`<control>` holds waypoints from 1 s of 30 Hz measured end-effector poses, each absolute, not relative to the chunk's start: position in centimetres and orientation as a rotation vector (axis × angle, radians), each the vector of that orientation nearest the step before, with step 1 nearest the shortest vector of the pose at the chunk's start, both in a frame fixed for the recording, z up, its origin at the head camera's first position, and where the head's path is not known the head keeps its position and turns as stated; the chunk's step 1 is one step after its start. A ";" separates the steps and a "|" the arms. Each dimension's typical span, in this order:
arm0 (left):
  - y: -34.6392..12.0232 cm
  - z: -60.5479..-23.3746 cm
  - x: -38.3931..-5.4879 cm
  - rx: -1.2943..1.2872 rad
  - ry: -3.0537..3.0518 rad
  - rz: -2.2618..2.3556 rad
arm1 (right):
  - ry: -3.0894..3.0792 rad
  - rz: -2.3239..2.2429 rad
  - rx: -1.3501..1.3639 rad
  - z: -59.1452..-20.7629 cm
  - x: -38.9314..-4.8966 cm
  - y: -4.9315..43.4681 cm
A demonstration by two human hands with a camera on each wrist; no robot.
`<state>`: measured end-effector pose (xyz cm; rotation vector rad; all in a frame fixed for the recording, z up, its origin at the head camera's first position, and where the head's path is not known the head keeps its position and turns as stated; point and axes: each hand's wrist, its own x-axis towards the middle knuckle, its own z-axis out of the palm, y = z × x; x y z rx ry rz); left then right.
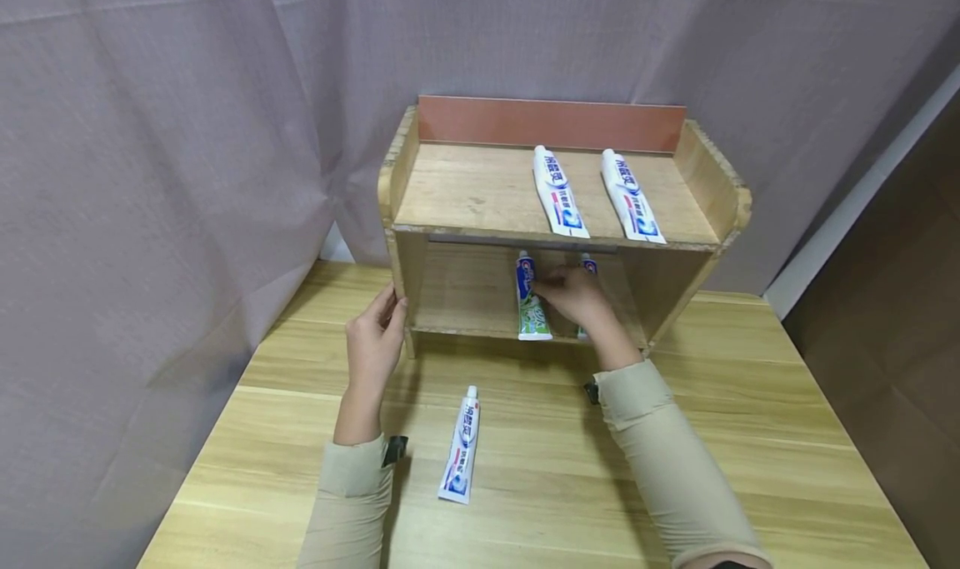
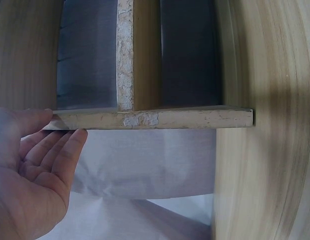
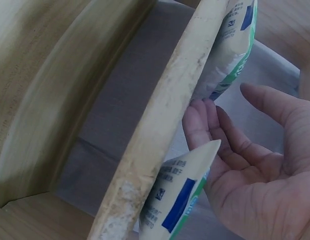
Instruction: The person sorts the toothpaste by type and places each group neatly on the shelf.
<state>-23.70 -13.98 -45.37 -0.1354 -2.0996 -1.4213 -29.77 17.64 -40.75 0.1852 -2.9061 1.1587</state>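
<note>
My left hand (image 1: 375, 336) grips the left side panel (image 2: 159, 119) of a small wooden shelf, thumb on one face and fingers on the other. On the lower board, my right hand (image 1: 573, 294) is between two blue-and-green toothpaste tubes. Its fingertips (image 3: 208, 107) are right at the edge of the left toothpaste tube (image 1: 531, 298), the thumb apart from the fingers. Partly hidden behind this hand is the right toothpaste tube (image 1: 588, 262); its flat end (image 3: 177, 192) shows below the fingers in the right wrist view.
Two white toothpaste tubes (image 1: 558, 194) lie side by side on the top board (image 1: 472, 190). Another white toothpaste tube (image 1: 461, 448) is on the wooden table (image 1: 540, 469), in front of the shelf. A grey curtain (image 1: 187, 136) hangs behind and to the left.
</note>
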 end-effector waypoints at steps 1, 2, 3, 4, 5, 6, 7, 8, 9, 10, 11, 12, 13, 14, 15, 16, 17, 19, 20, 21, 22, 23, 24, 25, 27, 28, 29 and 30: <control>-14.0 -45.4 -23.7 -0.137 -2.099 -1.421 | -2.902 1.167 0.184 -40.7 -29.7 17.6; -14.0 -45.3 -23.7 -0.137 -2.098 -1.421 | -2.898 1.177 0.184 -40.7 -29.7 17.6; -14.0 -45.3 -23.7 -0.139 -2.097 -1.422 | -2.893 1.191 0.183 -40.6 -29.7 17.6; -14.0 -45.3 -23.7 -0.140 -2.096 -1.422 | -2.886 1.204 0.181 -40.6 -29.7 17.6; -14.0 -45.3 -23.7 -0.140 -2.095 -1.423 | -2.881 1.211 0.183 -40.6 -29.6 17.6; -14.0 -45.3 -23.7 -0.141 -2.095 -1.424 | -2.877 1.216 0.187 -40.6 -29.6 17.6; -14.0 -45.3 -23.7 -0.141 -2.094 -1.424 | -2.872 1.217 0.191 -40.6 -29.6 17.6; -14.0 -45.3 -23.7 -0.141 -2.093 -1.425 | -2.868 1.216 0.194 -40.6 -29.5 17.6; -14.0 -45.3 -23.7 -0.142 -2.092 -1.428 | -2.864 1.214 0.198 -40.6 -29.5 17.6; -14.0 -45.3 -23.7 -0.141 -2.091 -1.429 | -2.860 1.209 0.203 -40.6 -29.4 17.6; -14.0 -45.4 -23.7 -0.141 -2.090 -1.432 | -2.857 1.203 0.205 -40.6 -29.4 17.6; -14.0 -45.4 -23.7 -0.140 -2.090 -1.433 | -2.854 1.199 0.209 -40.6 -29.3 17.6; -14.0 -45.4 -23.7 -0.139 -2.090 -1.434 | -2.851 1.196 0.209 -40.6 -29.2 17.6; -14.0 -45.4 -23.7 -0.138 -2.090 -1.435 | -2.849 1.193 0.211 -40.5 -29.1 17.5; -14.0 -45.4 -23.7 -0.138 -2.091 -1.434 | -2.847 1.191 0.214 -40.5 -29.1 17.5; -14.0 -45.4 -23.7 -0.138 -2.092 -1.431 | -2.845 1.185 0.217 -40.5 -29.0 17.4; -14.0 -45.4 -23.7 -0.140 -2.093 -1.429 | -2.844 1.181 0.215 -40.4 -29.0 17.4; -14.0 -45.4 -23.7 -0.149 -2.091 -1.424 | -2.841 1.178 0.216 -40.4 -28.9 17.4; -14.0 -45.4 -23.7 -0.150 -2.093 -1.421 | -2.839 1.176 0.213 -40.4 -28.8 17.3; -14.0 -45.4 -23.7 -0.153 -2.093 -1.420 | -2.835 1.178 0.208 -40.4 -28.8 17.3; -14.0 -45.4 -23.7 -0.155 -2.093 -1.420 | -2.829 1.180 0.205 -40.4 -28.7 17.3; -14.0 -45.3 -23.7 -0.157 -2.093 -1.421 | -2.824 1.181 0.200 -40.3 -28.6 17.3; -14.0 -45.3 -23.6 -0.158 -2.092 -1.421 | -2.819 1.183 0.199 -40.3 -28.5 17.2; -14.0 -45.3 -23.6 -0.155 -2.094 -1.422 | -2.815 1.185 0.198 -40.3 -28.5 17.2; -14.0 -45.3 -23.6 -0.160 -2.091 -1.428 | -2.805 1.188 0.198 -40.2 -28.3 17.1; -14.0 -45.3 -23.6 -0.161 -2.090 -1.430 | -2.802 1.187 0.202 -40.1 -28.2 17.0; -14.0 -45.3 -23.6 -0.162 -2.089 -1.432 | -2.801 1.187 0.208 -40.1 -28.2 17.0; -14.0 -45.3 -23.6 -0.164 -2.088 -1.433 | -2.799 1.190 0.211 -40.0 -28.1 17.0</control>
